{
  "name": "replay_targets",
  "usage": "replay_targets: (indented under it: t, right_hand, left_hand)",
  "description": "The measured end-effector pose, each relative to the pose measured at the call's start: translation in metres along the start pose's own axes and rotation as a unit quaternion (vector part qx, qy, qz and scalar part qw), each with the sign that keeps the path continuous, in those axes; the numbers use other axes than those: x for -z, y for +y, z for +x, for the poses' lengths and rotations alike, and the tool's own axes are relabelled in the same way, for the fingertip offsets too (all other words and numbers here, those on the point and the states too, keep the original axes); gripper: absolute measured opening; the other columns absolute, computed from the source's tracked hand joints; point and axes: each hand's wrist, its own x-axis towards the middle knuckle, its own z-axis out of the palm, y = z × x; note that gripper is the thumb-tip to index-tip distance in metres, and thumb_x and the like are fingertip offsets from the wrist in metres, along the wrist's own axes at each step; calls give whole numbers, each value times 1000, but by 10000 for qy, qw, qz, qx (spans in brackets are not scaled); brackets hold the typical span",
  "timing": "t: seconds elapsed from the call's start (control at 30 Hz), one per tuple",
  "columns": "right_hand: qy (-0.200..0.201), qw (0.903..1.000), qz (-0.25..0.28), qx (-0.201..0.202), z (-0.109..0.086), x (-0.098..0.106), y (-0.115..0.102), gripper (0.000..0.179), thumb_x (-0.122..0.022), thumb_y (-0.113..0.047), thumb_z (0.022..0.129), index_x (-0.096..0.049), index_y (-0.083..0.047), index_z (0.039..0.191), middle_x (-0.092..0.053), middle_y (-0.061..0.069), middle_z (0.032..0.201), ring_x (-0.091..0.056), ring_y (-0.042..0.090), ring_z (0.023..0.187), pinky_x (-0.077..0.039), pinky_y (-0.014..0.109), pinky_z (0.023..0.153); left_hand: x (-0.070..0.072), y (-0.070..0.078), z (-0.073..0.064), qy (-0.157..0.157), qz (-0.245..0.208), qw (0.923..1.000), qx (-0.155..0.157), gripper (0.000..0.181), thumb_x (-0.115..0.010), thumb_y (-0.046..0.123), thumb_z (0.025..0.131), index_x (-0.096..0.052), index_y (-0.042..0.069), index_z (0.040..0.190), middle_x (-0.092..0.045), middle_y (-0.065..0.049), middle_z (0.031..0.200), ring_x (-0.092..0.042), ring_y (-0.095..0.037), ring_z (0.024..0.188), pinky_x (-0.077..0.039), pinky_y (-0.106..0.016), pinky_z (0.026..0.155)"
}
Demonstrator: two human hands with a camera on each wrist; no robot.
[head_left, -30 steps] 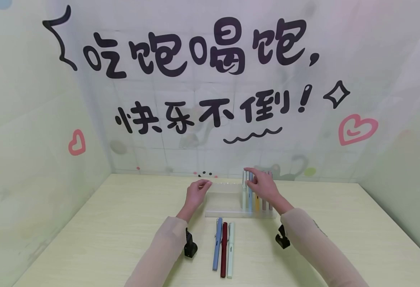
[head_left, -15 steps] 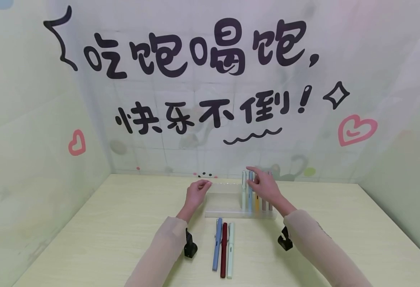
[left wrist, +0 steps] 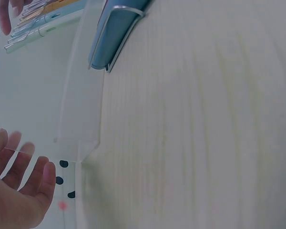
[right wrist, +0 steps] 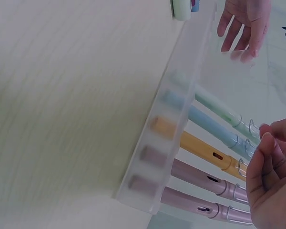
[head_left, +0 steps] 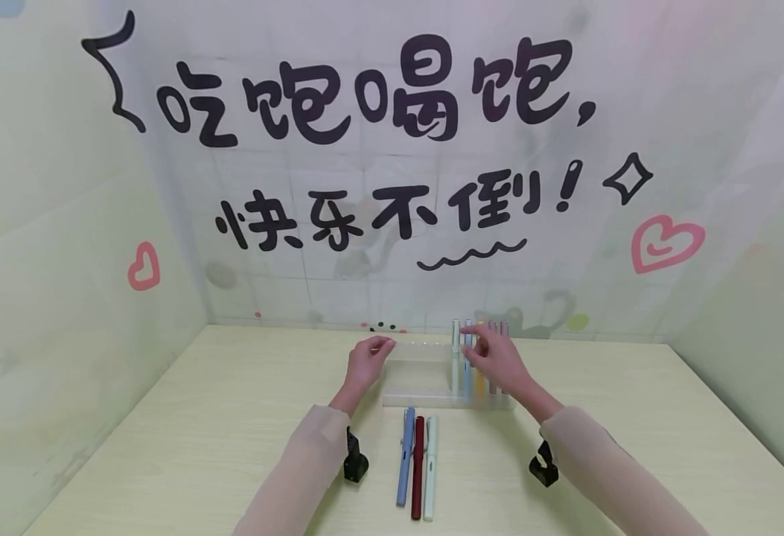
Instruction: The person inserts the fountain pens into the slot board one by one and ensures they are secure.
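A clear pen stand (head_left: 418, 372) stands on the table, with several pens upright in its right part. My left hand (head_left: 368, 361) pinches the stand's upper left edge, and in the left wrist view its fingers (left wrist: 31, 174) lie on both sides of the clear panel. My right hand (head_left: 497, 357) hovers by the pen tops, index finger and thumb apart, nearest to the light blue pen (right wrist: 212, 125) and the pale green pen (right wrist: 219, 106). The yellow pen (right wrist: 200, 149) and two mauve pens (right wrist: 195, 175) stand beside them, partly hidden by the hand in the head view.
Before the stand lie a blue pen (head_left: 406, 458), a dark red pen (head_left: 418, 469) and a pale green pen (head_left: 431, 476), side by side on the wooden table (head_left: 264, 447). A printed cloth wall (head_left: 365, 290) rises close behind the stand.
My right hand has come down and back a little from the pen tops, its index finger lower than before. My left hand stays at the stand's edge. The pens have not moved.
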Motion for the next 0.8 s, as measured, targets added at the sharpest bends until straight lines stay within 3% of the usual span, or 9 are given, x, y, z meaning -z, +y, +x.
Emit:
replay_targets:
  t: [0.8]
  right_hand:
    - [-561,9960,695,17,-34,-18,-6,23,-59,-3,82,-58,-1,105,-53,-1,58,-46,9,46,-41,24,40]
  left_hand:
    - [0,2,-2,-9,-7,10000,-8,25,-55,21,89,-63,1,100,-62,-11,97,-56,-24,92,-47,-34,75]
